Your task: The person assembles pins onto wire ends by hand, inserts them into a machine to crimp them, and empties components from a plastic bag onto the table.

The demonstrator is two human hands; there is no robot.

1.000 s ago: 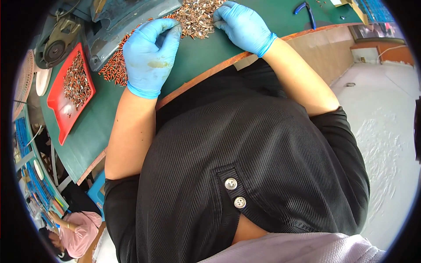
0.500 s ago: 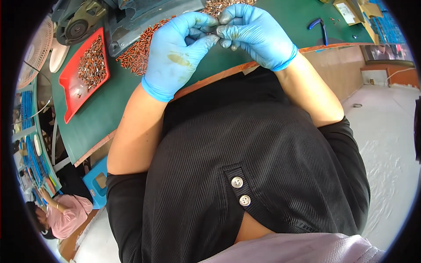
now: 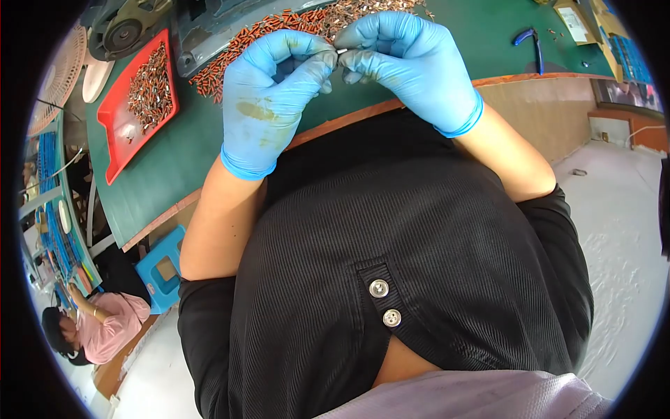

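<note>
Head view shows me both hands raised together over the near edge of the green surface (image 3: 174, 174), each in a blue glove. My left hand (image 3: 269, 105) has its fingers curled, thumb and forefinger pressed together on one end of a small pale part (image 3: 341, 51). My right hand (image 3: 412, 66) meets it from the other side, its fingertips (image 3: 352, 57) pinched on the same part, so the two hands touch at that spot. The part is tiny and mostly covered; I cannot tell its shape beyond a short light sliver between the gloves.

Just behind the hands, a long heap of small orange and metal pieces (image 3: 300, 24) lies strewn across the surface. To the left, well apart from the hands, a red tray (image 3: 115, 143) holds more of the same pieces. Beyond the tray sits a grey machine (image 3: 129, 28) with a round face. Blue-handled pliers (image 3: 534, 42) lie far right on the surface. On the floor at lower left stands a blue stool (image 3: 164, 269), and another person in pink (image 3: 105, 328) sits beyond it.
</note>
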